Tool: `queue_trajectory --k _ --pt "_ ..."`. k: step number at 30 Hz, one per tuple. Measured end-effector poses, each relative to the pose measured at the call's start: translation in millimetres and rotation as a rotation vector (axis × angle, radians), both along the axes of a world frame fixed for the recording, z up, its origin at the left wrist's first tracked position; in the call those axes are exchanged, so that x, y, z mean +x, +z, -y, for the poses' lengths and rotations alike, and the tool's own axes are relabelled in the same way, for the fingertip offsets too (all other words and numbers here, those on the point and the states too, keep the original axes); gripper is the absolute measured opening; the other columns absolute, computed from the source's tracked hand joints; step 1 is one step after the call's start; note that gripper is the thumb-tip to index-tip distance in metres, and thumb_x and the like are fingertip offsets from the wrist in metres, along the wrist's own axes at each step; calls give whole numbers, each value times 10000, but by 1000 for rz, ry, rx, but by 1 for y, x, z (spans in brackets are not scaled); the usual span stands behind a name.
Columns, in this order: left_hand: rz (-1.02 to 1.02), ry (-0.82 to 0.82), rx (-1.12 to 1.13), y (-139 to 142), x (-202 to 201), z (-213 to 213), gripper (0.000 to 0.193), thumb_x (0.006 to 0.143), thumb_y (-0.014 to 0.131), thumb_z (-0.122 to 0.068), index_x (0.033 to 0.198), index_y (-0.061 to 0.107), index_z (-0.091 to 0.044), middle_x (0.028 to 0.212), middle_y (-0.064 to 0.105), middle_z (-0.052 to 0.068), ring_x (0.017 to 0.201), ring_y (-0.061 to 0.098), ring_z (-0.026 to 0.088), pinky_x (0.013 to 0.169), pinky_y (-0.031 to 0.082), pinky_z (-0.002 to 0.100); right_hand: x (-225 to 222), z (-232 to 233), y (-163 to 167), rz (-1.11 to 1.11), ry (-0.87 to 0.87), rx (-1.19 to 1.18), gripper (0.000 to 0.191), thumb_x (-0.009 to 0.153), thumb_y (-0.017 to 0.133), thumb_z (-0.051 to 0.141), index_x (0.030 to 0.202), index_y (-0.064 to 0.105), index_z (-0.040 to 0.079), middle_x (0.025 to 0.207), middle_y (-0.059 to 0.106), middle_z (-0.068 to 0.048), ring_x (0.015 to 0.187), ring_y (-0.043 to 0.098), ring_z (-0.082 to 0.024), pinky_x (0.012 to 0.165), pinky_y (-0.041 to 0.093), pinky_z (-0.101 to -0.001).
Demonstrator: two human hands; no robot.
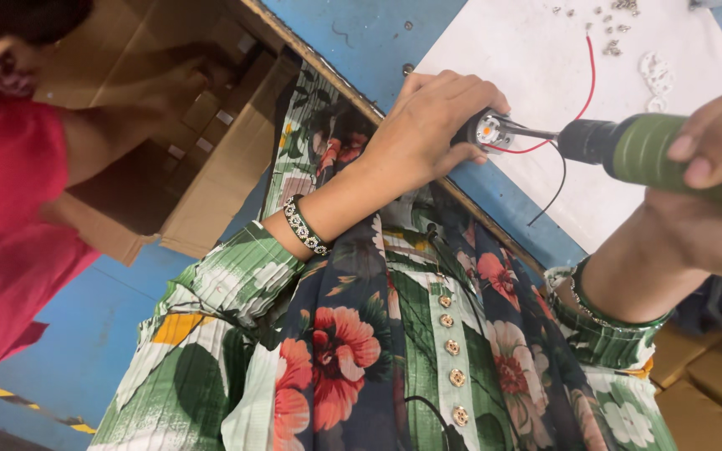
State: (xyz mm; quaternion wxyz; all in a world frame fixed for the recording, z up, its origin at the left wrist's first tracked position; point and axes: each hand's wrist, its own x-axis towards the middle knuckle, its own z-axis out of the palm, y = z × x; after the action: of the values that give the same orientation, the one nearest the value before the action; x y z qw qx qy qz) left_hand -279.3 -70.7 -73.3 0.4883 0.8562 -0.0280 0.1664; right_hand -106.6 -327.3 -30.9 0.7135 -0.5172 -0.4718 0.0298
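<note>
Both hands are closed in a firm grip: the left hand point(428, 125) wraps a small round motor-like part point(490, 131), and the right hand point(716, 154) holds the green electric screwdriver point(670, 154). That part sits at the near edge of the white sheet point(536, 58) on the blue counter point(361, 42), its metal face turned toward the driver. Lying almost level, the driver's long axis runs from the right hand toward the part, its thin bit point(532, 131) touching that face. Red and black wires point(582, 92) trail from the part across the sheet, close beside the bit. I judge that the spinning bit could snag a wire or skid off the face toward the left fingers point(470, 92) if the driver tilts. Loose screws point(616, 38) lie farther up the sheet; beyond its left side, another person in red point(10, 200) leans over cardboard boxes point(211, 150).
</note>
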Motion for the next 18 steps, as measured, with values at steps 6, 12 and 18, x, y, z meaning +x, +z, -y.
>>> queue_trajectory --k 6,12,18 --pt "5 -9 1 11 8 25 596 727 906 -206 1232 591 -175 1137 662 -17 1139 609 215 1031 367 398 2 31 18 -33 -17 10 291 947 523 402 920 510 112 743 502 -38 626 550 -162 572 532 -253" --pt "18 1 -16 18 10 11 596 731 907 -207 1233 586 -182 1128 664 -31 1130 616 198 1051 367 395 13 37 23 1 -20 -23 245 947 513 367 943 518 122 751 504 -37 620 552 -162 568 532 -262" --pt "9 -3 -16 21 37 -14 597 731 912 -211 1230 585 -182 1135 673 -27 1126 618 206 1042 363 394 30 1 26 14 -13 6 221 947 512 345 955 514 125 751 498 -38 612 549 -163 564 534 -275"
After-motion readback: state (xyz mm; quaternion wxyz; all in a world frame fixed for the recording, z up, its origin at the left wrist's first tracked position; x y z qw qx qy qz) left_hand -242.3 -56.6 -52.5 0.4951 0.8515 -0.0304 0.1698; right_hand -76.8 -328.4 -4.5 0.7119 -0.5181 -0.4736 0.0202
